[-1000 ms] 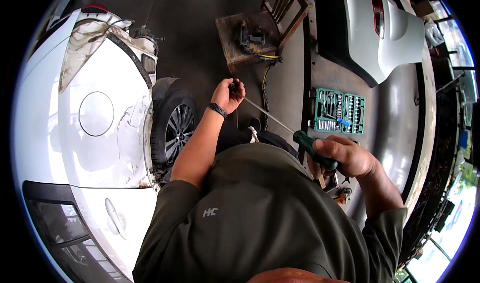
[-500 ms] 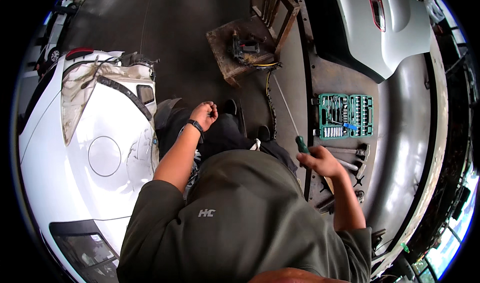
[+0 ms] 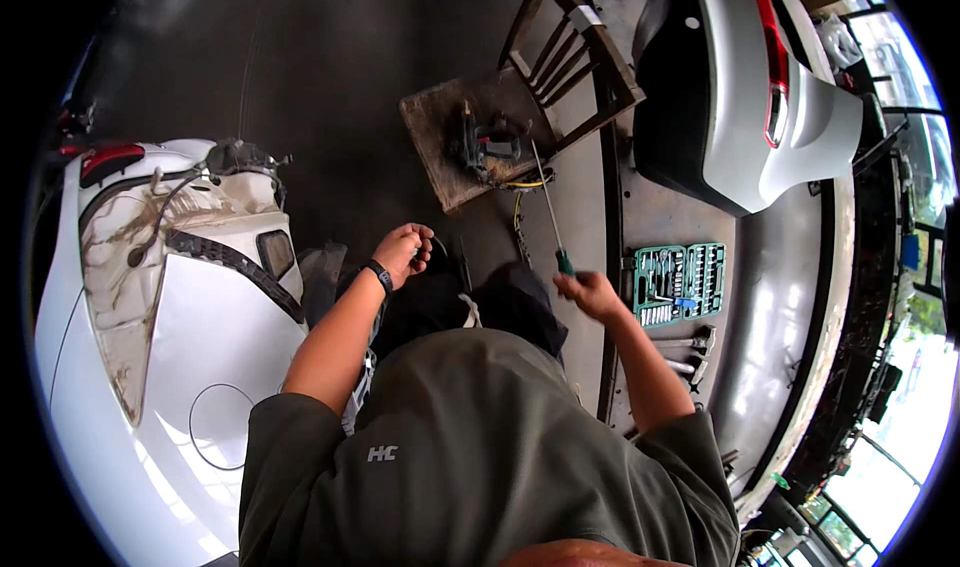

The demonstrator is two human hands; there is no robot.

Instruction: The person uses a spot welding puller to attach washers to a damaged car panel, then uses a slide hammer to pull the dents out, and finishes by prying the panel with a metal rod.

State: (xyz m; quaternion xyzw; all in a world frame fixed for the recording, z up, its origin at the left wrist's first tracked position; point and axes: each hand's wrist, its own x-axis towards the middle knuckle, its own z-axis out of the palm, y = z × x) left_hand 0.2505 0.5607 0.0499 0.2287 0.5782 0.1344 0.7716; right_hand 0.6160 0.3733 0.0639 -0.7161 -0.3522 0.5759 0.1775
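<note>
A long screwdriver with a dark green handle is gripped in my right hand. Its thin shaft points forward, the tip reaching toward the wooden chair's seat. My left hand, a dark watch on its wrist, is held above my legs with the fingers curled closed. What it holds, if anything, is hidden. On my left stands a white car body with its rear corner stripped and dirty. Nearest to my right hand is an opened green socket set case on a metal surface.
Ahead, a worn wooden chair carries a dark power tool and a yellow-and-black cord. A silver bumper panel with a red light lies at the far right. Hammers rest just nearer than the case.
The view has shifted, with the chair's back and bumper showing more fully. My right hand has moved left with the screwdriver, which now stands more upright in the picture. My left hand stays closed.
</note>
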